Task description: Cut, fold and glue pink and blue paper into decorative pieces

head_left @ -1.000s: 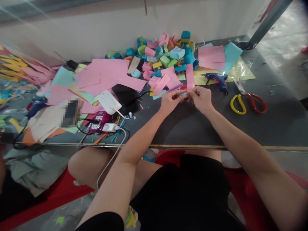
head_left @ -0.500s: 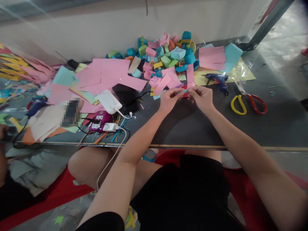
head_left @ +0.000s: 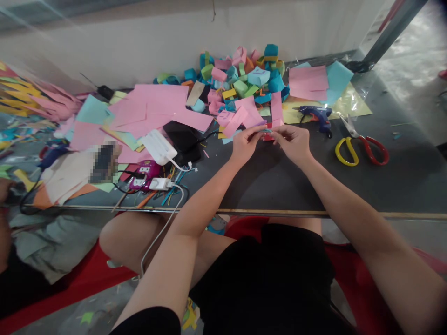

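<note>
My left hand [head_left: 245, 143] and my right hand [head_left: 292, 142] meet fingertip to fingertip above the dark table. Between them they pinch a small strip of light blue paper [head_left: 266, 131], mostly covered by the fingers. Just behind the fingertips lies a small red piece [head_left: 268, 137]. Pink paper pieces [head_left: 249, 114] rest beyond my hands, in front of a heap of folded paper shapes [head_left: 240, 86] in blue, green, pink and yellow. To the right of my right hand are a blue glue gun [head_left: 316, 114] and scissors [head_left: 359, 139] with one yellow and one red handle.
Pink paper sheets [head_left: 150, 109] spread over the left of the table. A white power bank [head_left: 159, 146], a black phone-like slab [head_left: 183, 139] and a purple power strip [head_left: 145, 176] with cables lie nearer. A co-worker's hand [head_left: 5, 188] shows at the far left edge.
My fingertips have drawn slightly closer together, and the light blue strip shows less between them. At the far left, the co-worker's hand has shifted a little.
</note>
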### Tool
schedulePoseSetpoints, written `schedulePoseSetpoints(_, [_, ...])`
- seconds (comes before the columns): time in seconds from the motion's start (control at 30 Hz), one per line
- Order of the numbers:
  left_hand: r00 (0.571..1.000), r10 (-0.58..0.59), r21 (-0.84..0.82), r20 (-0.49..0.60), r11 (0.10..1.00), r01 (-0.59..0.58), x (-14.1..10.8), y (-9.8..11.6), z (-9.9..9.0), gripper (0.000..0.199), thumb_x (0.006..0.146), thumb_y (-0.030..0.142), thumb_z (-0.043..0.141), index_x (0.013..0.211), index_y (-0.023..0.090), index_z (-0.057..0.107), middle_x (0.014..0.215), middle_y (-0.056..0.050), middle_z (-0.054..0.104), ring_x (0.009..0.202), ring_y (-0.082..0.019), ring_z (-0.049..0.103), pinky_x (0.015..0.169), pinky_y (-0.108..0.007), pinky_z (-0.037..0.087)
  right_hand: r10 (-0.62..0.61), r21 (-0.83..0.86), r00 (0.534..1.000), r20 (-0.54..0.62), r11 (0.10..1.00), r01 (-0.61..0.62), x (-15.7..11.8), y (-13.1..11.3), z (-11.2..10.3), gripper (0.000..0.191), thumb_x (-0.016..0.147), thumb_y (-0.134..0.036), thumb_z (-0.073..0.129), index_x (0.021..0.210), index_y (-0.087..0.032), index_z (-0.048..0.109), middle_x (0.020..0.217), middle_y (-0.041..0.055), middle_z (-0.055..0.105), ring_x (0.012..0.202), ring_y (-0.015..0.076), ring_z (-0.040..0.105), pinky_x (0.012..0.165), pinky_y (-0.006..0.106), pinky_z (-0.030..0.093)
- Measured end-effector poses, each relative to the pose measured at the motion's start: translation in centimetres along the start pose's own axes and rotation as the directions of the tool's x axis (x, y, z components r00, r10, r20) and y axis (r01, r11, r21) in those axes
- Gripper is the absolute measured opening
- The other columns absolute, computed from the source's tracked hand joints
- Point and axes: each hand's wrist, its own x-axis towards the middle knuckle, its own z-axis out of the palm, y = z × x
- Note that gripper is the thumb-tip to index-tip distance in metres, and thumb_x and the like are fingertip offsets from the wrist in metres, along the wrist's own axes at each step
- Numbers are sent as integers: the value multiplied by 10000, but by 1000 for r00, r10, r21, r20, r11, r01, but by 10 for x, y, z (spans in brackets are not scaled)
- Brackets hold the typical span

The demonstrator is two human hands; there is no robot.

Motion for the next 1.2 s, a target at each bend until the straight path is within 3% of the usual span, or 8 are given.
schedulePoseSetpoints(0.3, [1000,29,76,7,997,-29,-1,4,-4,204,984,262,636,1107,243,799,1109,-62,824,980,-191,789,905,-347,649,-46,-101,997,57,994,52,-2,1,-2,326,903,-472,681,1026,-227,858,841,48,800,678,171,721,651,318,582])
schedulePoseSetpoints(0.6, [999,40,86,24,995,-42,1,5,-6,190,987,248,640,1077,246,806,1053,-48,830,911,-177,789,859,-324,648,-83,-84,996,35,993,85,-2,2,-3,219,882,-422,723,907,-259,867,816,38,806,687,184,737,677,334,592])
schedulePoseSetpoints(0.8, [999,31,55,29,998,-33,0,7,-7,181,974,249,660,1078,239,809,1022,-50,833,876,-175,794,847,-323,655,-102,-117,994,40,988,106,-3,1,-4,276,897,-481,710,860,-250,857,797,40,807,686,197,743,700,352,617])
schedulePoseSetpoints(1.03, [998,25,29,54,999,-26,2,4,-6,195,975,250,659,1092,245,814,1001,-47,832,886,-184,799,862,-345,665,-123,-34,992,20,992,123,-3,0,-4,324,897,-531,726,779,-246,826,761,39,787,645,175,724,690,350,613])
schedulePoseSetpoints(1.2, [998,-15,-39,56,999,17,4,-1,-4,197,950,290,690,1086,243,824,998,-42,839,901,-195,803,881,-354,668,-187,-50,982,-37,981,185,-2,5,-1,441,889,-620,708,759,-208,796,685,36,755,571,151,685,620,314,590])
